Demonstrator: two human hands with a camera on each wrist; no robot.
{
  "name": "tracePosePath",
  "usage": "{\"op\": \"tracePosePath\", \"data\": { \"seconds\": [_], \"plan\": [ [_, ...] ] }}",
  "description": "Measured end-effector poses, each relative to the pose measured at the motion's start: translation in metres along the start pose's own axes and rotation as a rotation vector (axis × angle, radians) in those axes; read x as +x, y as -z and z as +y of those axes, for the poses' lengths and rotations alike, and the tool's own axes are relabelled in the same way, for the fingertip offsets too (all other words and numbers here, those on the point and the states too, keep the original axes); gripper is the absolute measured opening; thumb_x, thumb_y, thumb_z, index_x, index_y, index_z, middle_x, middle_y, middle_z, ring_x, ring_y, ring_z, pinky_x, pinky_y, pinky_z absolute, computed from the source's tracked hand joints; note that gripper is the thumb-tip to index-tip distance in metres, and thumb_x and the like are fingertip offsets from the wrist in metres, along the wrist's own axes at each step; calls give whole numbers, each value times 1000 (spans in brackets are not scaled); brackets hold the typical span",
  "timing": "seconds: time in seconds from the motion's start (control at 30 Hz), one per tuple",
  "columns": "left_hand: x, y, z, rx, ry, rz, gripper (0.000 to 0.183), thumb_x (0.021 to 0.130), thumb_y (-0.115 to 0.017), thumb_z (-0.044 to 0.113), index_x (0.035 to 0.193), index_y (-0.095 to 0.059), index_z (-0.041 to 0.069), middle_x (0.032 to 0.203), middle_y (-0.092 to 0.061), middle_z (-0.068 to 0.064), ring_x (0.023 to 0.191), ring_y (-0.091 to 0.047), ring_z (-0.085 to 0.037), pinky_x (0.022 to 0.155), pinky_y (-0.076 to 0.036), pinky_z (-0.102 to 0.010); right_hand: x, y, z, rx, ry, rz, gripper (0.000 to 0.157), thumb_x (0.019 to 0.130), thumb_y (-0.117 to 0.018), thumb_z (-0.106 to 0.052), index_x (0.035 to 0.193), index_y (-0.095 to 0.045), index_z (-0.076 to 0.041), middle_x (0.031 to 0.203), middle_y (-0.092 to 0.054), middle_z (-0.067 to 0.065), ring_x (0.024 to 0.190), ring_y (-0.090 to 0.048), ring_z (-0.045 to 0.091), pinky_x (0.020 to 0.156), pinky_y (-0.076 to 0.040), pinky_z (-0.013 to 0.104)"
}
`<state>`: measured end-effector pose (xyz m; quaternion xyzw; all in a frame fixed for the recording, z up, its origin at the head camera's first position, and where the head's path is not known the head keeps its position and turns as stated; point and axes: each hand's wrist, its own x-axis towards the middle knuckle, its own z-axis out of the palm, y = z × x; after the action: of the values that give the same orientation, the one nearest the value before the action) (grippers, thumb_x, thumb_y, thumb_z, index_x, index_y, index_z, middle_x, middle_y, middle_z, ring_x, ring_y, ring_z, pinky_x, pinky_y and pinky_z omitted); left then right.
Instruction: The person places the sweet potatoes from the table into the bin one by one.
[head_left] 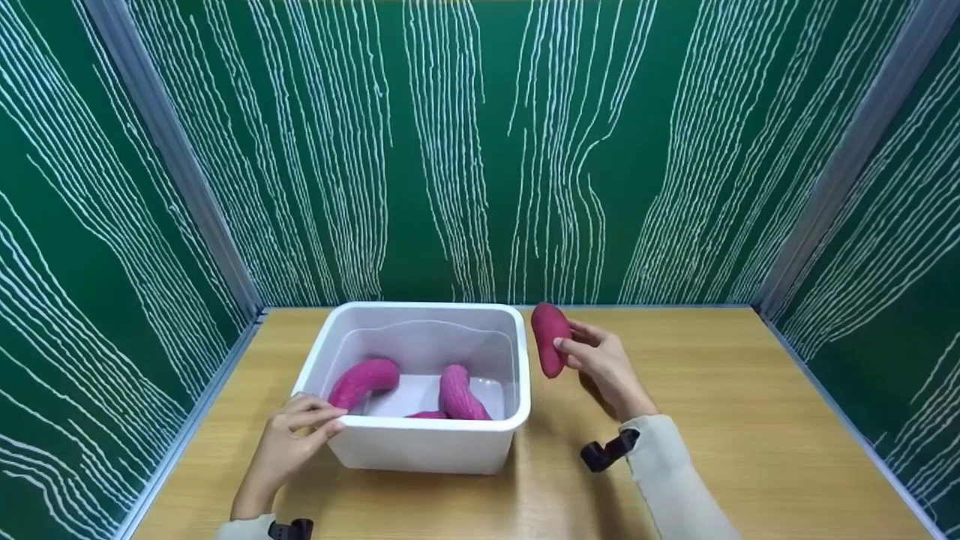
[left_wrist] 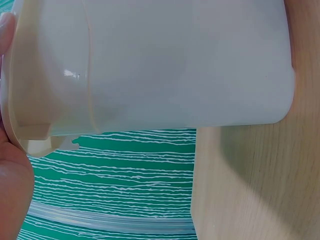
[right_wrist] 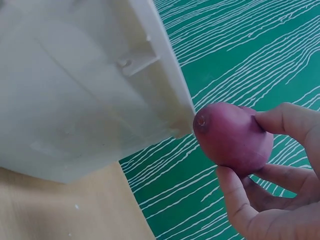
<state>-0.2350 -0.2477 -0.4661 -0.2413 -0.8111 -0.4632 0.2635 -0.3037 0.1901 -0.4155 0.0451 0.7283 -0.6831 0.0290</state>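
Observation:
In the head view, my right hand (head_left: 607,367) pinches a dark pink sweet potato (head_left: 551,337) between thumb and fingers, just right of the white plastic bin (head_left: 427,446). The right wrist view shows the rounded end of that sweet potato (right_wrist: 230,135) close to the bin's rim, with fingertips on both sides of it. My left hand (head_left: 289,439) grips the bin's rim at its near left corner. Inside lie a curved pink sweet potato (head_left: 367,379) on the left and another (head_left: 461,394) on the right. A further pink piece (head_left: 427,414) is mostly hidden by the front wall.
The bin stands on a light wooden table (head_left: 720,420), left of the middle. Green panels with white wavy lines (head_left: 465,150) enclose the back and sides, joined by grey metal posts (head_left: 832,165). A black wrist camera (head_left: 609,450) sits on the right sleeve.

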Motion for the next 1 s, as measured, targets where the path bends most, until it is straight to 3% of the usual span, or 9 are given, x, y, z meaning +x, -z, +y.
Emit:
{"op": "tracePosePath", "data": {
  "seconds": [0.37, 0.53, 0.73, 1.0],
  "plan": [
    [0, -1, 4, -2, -18, 13, 24, 67, -80, -14, 85, -78, 2, 81, -68, -1, 82, -56, -13, 75, -41, -15, 0, -12, -16, 31, 69, -35, 62, 88, -70, -13, 142, -44, 2, 132, -51, 23, 107, -59, 31, 88, -51, 35],
    [4, -1, 20, 4, -4, 27, 23, 67, -78, -17, 82, -77, 0, 79, -68, -7, 80, -57, -17, 75, -41, -15, 1, -19, -23, 31, 84, -38, 59, 87, -71, -11, 139, -48, 2, 129, -54, 23, 105, -60, 29, 86, -52, 34],
    [8, 2, 39, 14, 9, 19, 20, 67, -79, -16, 82, -76, -2, 78, -68, -7, 78, -57, -18, 73, -41, -15, 1, -27, -28, -4, 96, -56, 60, 86, -72, -13, 139, -48, 2, 129, -54, 22, 106, -60, 32, 89, -51, 40],
    [6, 0, 34, 18, 27, 23, 19, 68, -78, -16, 82, -75, -4, 78, -68, -6, 78, -56, -16, 72, -41, -14, 2, -39, -32, -16, 120, -96, 57, 86, -71, -8, 138, -50, 2, 127, -57, 23, 106, -60, 33, 86, -53, 40]
  ]
}}
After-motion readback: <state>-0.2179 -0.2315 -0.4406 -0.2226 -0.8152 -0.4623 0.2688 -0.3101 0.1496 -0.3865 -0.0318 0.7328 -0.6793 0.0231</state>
